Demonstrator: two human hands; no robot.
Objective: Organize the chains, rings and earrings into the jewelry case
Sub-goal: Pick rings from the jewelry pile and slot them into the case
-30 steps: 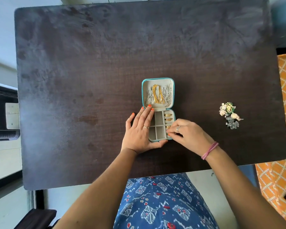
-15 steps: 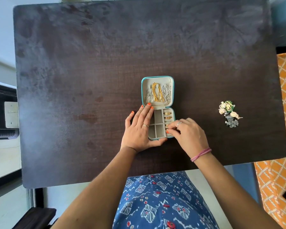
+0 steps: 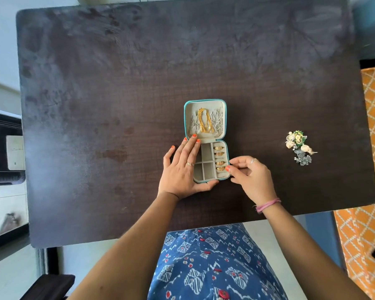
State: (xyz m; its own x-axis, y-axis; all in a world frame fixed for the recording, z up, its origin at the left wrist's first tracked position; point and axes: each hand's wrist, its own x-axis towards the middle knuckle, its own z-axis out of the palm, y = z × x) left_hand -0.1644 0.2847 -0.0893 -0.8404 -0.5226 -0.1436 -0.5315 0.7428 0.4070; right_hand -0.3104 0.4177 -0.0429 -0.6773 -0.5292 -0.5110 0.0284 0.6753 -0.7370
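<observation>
Nearest the person, the left hand lies flat with fingers spread over the left side of the open jewelry case, steadying it on the bench. The right hand rests at the case's right edge, fingers curled, one fingertip touching the ring slots; whether it pinches anything cannot be told. Four gold rings sit in those slots, and the square compartments beside them are empty. Farther back, the chains lie in the lid. Well to the right, the earrings remain heaped on the bench, apparently the last step.
</observation>
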